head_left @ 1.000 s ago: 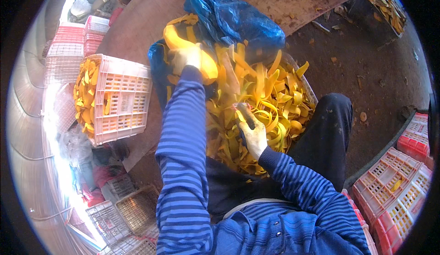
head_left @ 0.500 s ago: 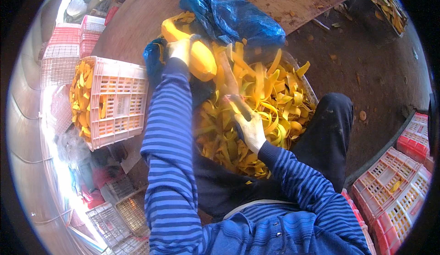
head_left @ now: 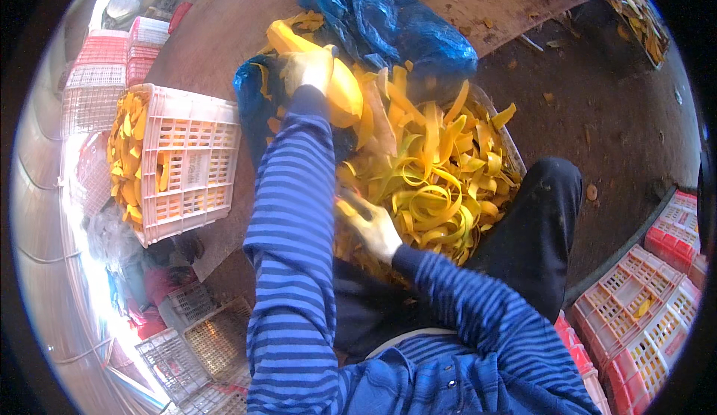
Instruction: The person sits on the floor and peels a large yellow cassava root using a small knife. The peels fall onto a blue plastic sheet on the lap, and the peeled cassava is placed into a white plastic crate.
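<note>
The fingers of the left hand (head_left: 308, 68) wrap around a peeled yellow fruit (head_left: 340, 90), holding it out over the far edge of the heap of yellow peel strips (head_left: 433, 176) that fills the space in front of the person's lap. The fruit looks smooth and wet, so it is likely slippery and somewhat soft; a full-palm grip around its thick middle seems the safest hold. It appears fairly light, carried easily in one hand. The right hand (head_left: 377, 228) rests low in the strips with its fingers curled around something narrow, probably a peeler or knife, though the tool itself is too hidden to name. The strips are thin, limp and tangled. The striped sleeve covers much of the fruit's near end. A pale crate (head_left: 198, 165) holding yellow pieces stands to the left, and a blue plastic bag (head_left: 388, 19) lies beyond the heap.
</note>
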The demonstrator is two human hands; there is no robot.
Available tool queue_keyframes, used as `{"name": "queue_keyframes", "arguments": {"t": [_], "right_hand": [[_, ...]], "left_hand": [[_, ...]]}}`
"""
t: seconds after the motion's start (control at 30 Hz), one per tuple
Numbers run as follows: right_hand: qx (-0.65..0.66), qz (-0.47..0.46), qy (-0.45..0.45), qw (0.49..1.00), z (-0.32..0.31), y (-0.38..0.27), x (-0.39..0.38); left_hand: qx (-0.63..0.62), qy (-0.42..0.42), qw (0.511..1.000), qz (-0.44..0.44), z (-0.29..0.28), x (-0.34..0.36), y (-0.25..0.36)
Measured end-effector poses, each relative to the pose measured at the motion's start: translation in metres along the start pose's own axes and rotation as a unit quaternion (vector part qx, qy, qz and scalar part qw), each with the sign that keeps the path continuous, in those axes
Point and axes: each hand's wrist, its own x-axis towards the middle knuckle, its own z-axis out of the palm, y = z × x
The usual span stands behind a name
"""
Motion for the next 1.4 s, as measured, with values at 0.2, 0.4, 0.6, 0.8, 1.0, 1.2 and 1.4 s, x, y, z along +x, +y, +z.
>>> {"name": "queue_keyframes", "arguments": {"t": [0.2,0.4,0.6,0.8,1.0,1.2,1.4], "right_hand": [[-0.184,-0.283,0.221,0.915,-0.036,-0.018,0.059],[-0.063,-0.210,0.170,0.961,-0.022,-0.022,0.080],[-0.010,-0.076,0.099,0.992,-0.005,0.036,0.010],[0.255,-0.148,0.167,0.941,-0.044,-0.045,0.084],[0.070,-0.195,0.145,0.967,-0.024,-0.027,0.077],[0.151,-0.012,0.067,0.986,-0.012,0.012,0.021],[-0.020,-0.272,0.240,0.932,-0.034,-0.068,0.111]], "left_hand": [[0.020,0.003,1.000,-0.004,0.000,-0.001,0.004],[0.028,-0.013,0.999,0.022,0.004,0.003,0.009],[0.079,0.015,0.996,0.025,0.011,-0.001,0.007],[0.023,0.012,0.999,0.024,0.001,-0.003,-0.001],[0.020,0.013,0.999,0.025,0.004,0.003,-0.004],[0.021,0.004,0.999,0.036,0.000,0.002,-0.007],[0.024,-0.020,0.999,0.031,-0.005,0.002,-0.004]]}}
